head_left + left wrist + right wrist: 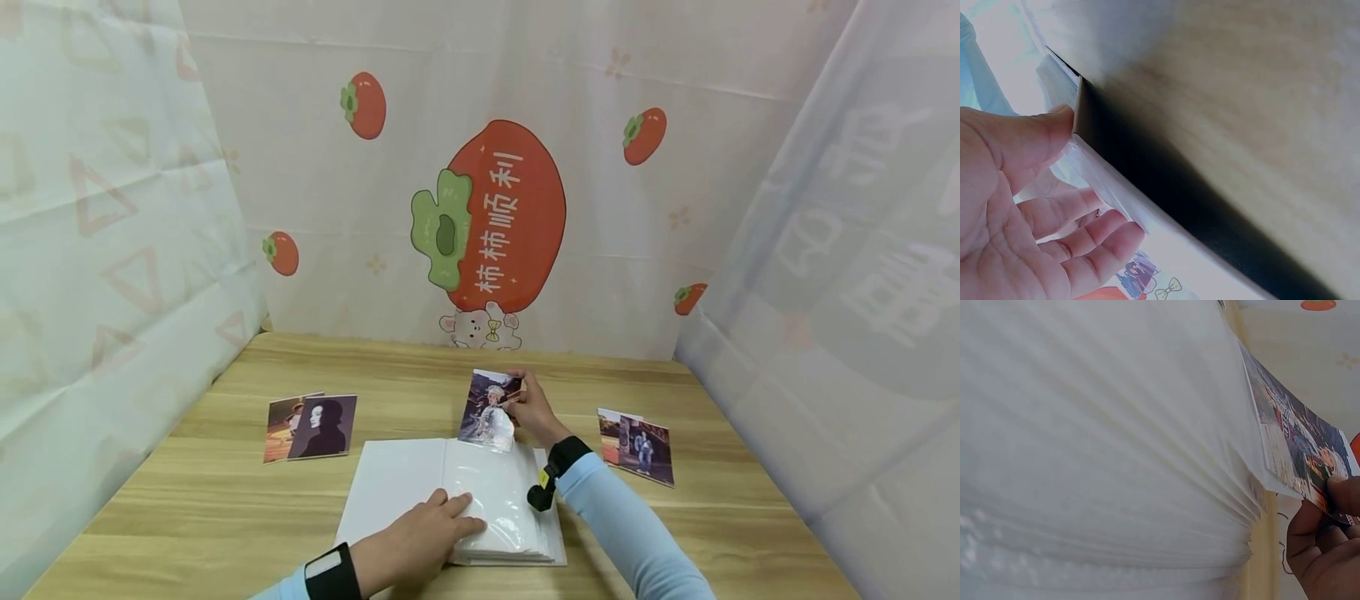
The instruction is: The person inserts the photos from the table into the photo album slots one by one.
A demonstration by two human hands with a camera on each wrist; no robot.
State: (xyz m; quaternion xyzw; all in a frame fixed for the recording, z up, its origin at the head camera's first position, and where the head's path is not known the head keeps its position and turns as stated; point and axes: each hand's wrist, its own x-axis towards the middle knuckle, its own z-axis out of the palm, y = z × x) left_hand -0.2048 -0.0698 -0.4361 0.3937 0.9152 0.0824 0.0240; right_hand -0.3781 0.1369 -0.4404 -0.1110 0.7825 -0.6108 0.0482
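An open white photo album (401,475) lies on the wooden table with its clear plastic sleeves (495,500) on the right side. My right hand (538,412) pinches a photo (486,407) of a figure in pale clothes by its right edge. The photo's lower end meets the top edge of the upper sleeve; in the right wrist view the photo (1304,440) overlaps the sleeve's edge. My left hand (420,533) rests on the lower part of the album, fingers spread over the sleeve. In the left wrist view its thumb (1047,128) touches the album's edge.
Two overlapping photos, the upper one dark (324,427), lie left of the album. Two more overlapping photos, the upper one showing standing people (647,450), lie to the right. A printed cloth (315,167) hangs behind the table, with cloth sides at left and right.
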